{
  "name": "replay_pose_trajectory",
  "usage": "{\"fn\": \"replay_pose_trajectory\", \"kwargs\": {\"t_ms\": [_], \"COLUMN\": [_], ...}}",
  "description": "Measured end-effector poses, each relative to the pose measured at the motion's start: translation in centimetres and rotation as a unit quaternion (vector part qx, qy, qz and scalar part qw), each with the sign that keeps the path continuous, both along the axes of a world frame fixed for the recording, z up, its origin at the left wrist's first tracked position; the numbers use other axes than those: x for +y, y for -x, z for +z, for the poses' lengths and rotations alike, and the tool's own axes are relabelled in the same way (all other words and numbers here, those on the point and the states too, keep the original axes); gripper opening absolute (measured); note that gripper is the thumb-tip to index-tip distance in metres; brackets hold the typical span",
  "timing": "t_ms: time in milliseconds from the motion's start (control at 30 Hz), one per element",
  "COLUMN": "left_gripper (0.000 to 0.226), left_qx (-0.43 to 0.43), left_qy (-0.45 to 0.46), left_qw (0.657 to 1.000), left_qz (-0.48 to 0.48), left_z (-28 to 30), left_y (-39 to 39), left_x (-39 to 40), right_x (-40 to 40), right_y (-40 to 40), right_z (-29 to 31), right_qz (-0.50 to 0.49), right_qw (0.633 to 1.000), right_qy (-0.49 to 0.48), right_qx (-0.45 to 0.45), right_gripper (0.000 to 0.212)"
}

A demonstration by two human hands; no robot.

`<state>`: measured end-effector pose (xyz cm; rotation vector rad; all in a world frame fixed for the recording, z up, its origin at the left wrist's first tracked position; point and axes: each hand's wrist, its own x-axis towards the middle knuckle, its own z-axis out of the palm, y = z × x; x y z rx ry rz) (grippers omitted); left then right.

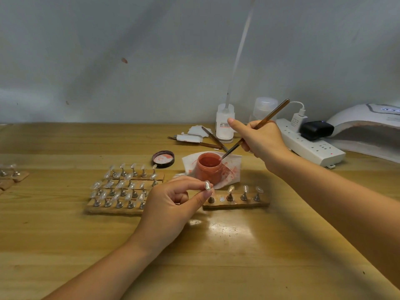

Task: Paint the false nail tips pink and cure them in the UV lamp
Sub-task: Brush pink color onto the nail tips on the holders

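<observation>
Head view: right hand [263, 140] gripping brush [255, 128], bristle end dipped at rim of open pink jar [208, 167]. Jar standing on stained tissue [232, 167], lid [163, 158] lying just left of it (inside facing up). Left hand [173, 204] pinching one clear nail tip [207, 185] on its stand between thumb and fingers, raised above table [194, 256], near front of jar. Strip [237, 203] just right of left hand, carrying further tips on stands. Rack [121, 188] of many clear tips to left. UV lamp [365, 131] at far right, behind power strip [311, 145].
</observation>
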<state>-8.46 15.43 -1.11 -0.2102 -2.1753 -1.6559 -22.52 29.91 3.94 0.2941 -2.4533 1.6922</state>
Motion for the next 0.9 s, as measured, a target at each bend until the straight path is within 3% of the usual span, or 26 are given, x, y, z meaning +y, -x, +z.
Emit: {"fn": "replay_pose_trajectory", "kwargs": {"t_ms": [200,400,633,900], "left_gripper": [0.012,0.012,0.012,0.011], "left_qx": [0.001,0.004,0.007,0.009], "left_qy": [0.011,0.011,0.032,0.043], "left_qw": [1.000,1.000,0.999,0.999], "left_qz": [0.008,0.009,0.011,0.009], "left_z": [0.0,0.0,0.0,0.1], "left_y": [0.0,0.1,0.1,0.0], "left_x": [0.0,0.1,0.1,0.2], "right_x": [1.0,2.2,2.6,2.1], "right_y": [-1.0,-5.0,-9.0,-9.8], "right_z": [0.5,0.4,-2.2,-3.3], "right_qz": [-0.025,0.040,0.175,0.177], "right_qw": [0.997,0.981,0.951,0.940], "right_qy": [0.079,0.187,0.163,0.143], "right_qx": [-0.004,0.016,0.198,0.254], "right_gripper": [0.041,0.037,0.025,0.025]}}
